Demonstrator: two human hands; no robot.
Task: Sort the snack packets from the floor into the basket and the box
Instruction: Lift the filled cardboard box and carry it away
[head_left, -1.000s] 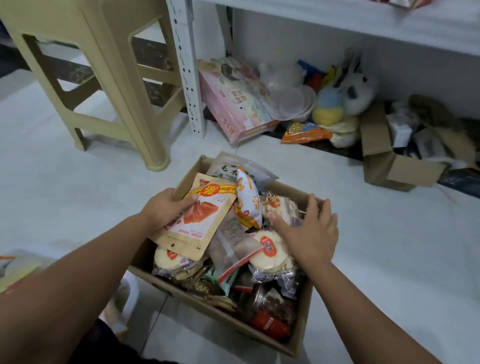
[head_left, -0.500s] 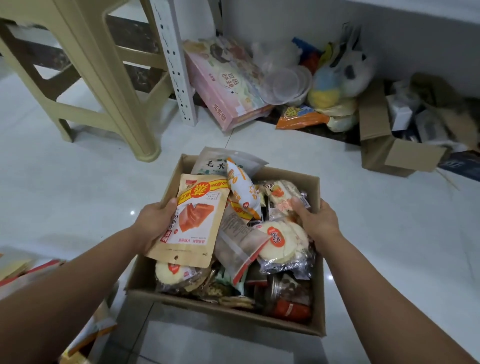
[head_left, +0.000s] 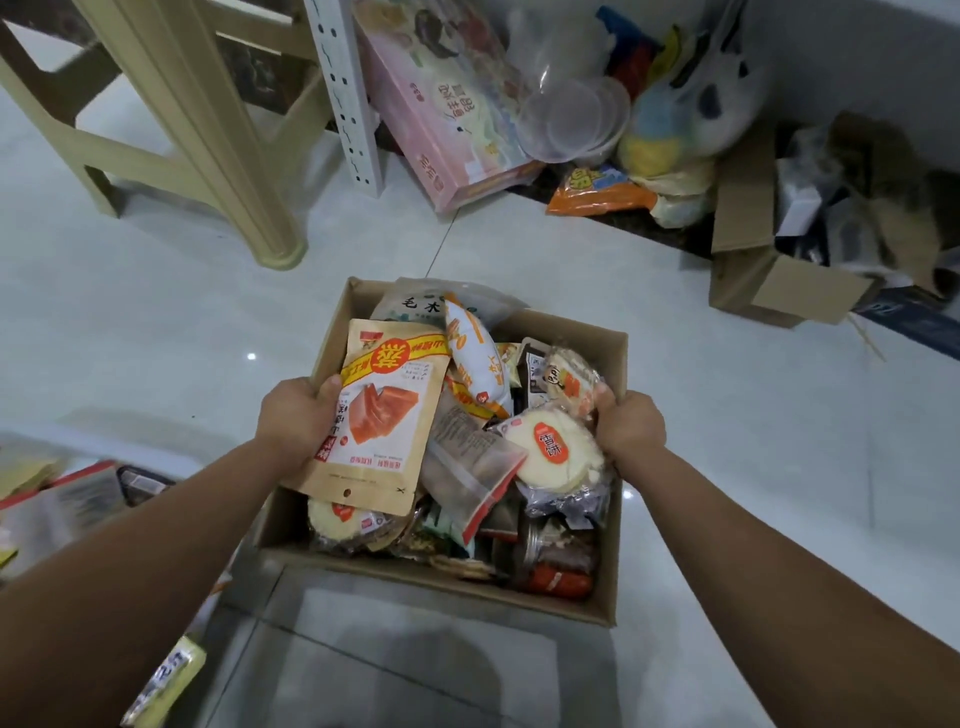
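Observation:
A brown cardboard box (head_left: 395, 569) sits in the middle of the head view, heaped with snack packets. On top lie a kraft pouch with an orange picture (head_left: 384, 415), a white and orange packet (head_left: 475, 358), a clear zip bag (head_left: 467, 467) and a round rice-cracker packet (head_left: 553, 452). My left hand (head_left: 296, 421) grips the box's left wall, with its thumb lying on the kraft pouch. My right hand (head_left: 631, 423) grips the right wall beside the cracker packets. A shadow lies on the floor just below the box. No basket can be made out.
A beige plastic stool (head_left: 208, 130) and a white shelf post (head_left: 345, 93) stand at the back left. Under the shelf are a pink box (head_left: 447, 114), clear tubs (head_left: 571, 114), an orange snack bag (head_left: 597, 195) and an open carton (head_left: 753, 270). Loose packets (head_left: 67, 499) lie at the left edge.
Both hands went from resting on the packets to the box's side walls and closed on them. The box now sits squarer and closer in view.

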